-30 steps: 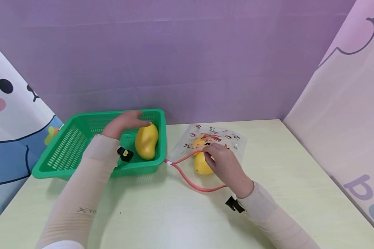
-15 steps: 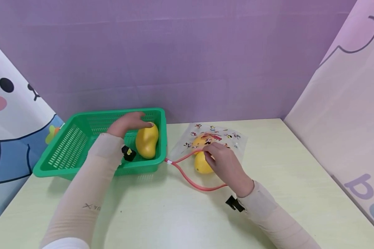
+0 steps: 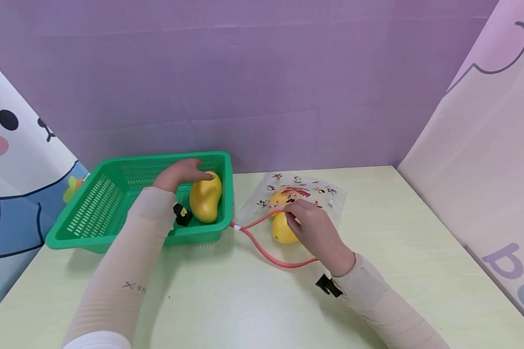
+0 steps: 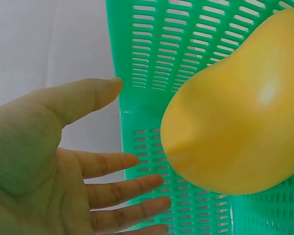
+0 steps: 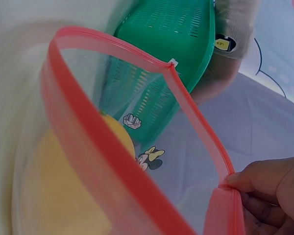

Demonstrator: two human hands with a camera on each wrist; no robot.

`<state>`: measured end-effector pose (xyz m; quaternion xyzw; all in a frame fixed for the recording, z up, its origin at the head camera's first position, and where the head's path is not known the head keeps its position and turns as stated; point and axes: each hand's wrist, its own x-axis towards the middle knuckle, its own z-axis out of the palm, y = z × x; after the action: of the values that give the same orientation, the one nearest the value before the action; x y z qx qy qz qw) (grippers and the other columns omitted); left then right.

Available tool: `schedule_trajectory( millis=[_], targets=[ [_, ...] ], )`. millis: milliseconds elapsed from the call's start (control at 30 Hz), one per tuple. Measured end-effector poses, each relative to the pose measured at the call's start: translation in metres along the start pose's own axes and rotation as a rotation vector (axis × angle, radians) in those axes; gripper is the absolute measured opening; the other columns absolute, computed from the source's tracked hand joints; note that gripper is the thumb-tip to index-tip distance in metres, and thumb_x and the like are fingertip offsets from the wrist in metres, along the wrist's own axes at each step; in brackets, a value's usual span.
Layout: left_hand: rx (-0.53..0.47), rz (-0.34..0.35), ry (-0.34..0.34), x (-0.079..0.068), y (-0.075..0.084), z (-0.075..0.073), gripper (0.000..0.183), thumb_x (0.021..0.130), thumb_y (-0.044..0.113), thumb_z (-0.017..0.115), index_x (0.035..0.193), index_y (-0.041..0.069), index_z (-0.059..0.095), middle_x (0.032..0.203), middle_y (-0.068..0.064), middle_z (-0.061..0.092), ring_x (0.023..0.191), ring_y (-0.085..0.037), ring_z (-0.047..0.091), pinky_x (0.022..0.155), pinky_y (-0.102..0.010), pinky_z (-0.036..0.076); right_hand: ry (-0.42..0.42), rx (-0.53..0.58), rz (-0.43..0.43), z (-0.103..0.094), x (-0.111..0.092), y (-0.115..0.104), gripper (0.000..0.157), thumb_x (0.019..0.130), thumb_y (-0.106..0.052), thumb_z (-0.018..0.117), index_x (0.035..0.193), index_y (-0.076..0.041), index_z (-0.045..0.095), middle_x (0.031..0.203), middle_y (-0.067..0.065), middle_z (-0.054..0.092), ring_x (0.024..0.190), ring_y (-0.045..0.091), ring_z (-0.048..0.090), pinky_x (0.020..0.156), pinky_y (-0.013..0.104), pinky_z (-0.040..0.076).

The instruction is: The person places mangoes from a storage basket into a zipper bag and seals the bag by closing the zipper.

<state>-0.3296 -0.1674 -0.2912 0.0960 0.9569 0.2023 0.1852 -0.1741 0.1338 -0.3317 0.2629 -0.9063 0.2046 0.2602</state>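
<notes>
A yellow mango (image 3: pixel 206 201) lies at the right end of the green plastic basket (image 3: pixel 52 240). My left hand (image 3: pixel 180 173) hovers over it from the left, fingers extended and spread; in the left wrist view a gap separates those fingers from the mango (image 4: pixel 235 122). My right hand (image 3: pixel 319 232) pinches the red zip edge (image 5: pixel 206 125) of a clear zip bag (image 3: pixel 266 191) printed with cartoon figures. The mouth of the bag gapes wide. Inside are yellow fruits (image 3: pixel 285 229), one showing blurred through the film in the right wrist view.
The basket and bag sit side by side on a pale table (image 3: pixel 244 300). A purple cloth backdrop (image 3: pixel 262 87) rises behind, with printed panels (image 3: pixel 484 169) to the sides.
My left hand has shifted slightly to the right and down over the mango. The right hand keeps the bag's edge pinched in the same spot.
</notes>
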Motion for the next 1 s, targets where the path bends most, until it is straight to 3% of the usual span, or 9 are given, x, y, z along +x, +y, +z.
schedule_trajectory(
  millis=[500,1000],
  targets=[
    [-0.031,-0.031,-0.028,0.008,-0.003,0.005,0.079,0.092,0.044,0.053,0.147,-0.003,0.021,0.152,-0.026,0.017,0.137,-0.045,0.018,0.108,-0.058,0.022,-0.009,-0.01,0.009,0.0,-0.001,-0.001,0.017,0.076,0.002,0.074,0.092,-0.003,0.069,0.087,0.007,0.068,0.075,0.018,0.062,0.066,0.027,0.055],
    [0.024,-0.04,-0.065,0.013,-0.006,0.007,0.079,0.092,0.044,0.051,0.145,-0.007,0.023,0.15,-0.029,0.018,0.136,-0.046,0.019,0.109,-0.057,0.022,-0.005,-0.002,0.0,0.002,0.0,0.0,0.017,0.075,0.002,0.074,0.09,-0.003,0.068,0.086,0.007,0.068,0.074,0.019,0.062,0.067,0.027,0.055]
  ],
)
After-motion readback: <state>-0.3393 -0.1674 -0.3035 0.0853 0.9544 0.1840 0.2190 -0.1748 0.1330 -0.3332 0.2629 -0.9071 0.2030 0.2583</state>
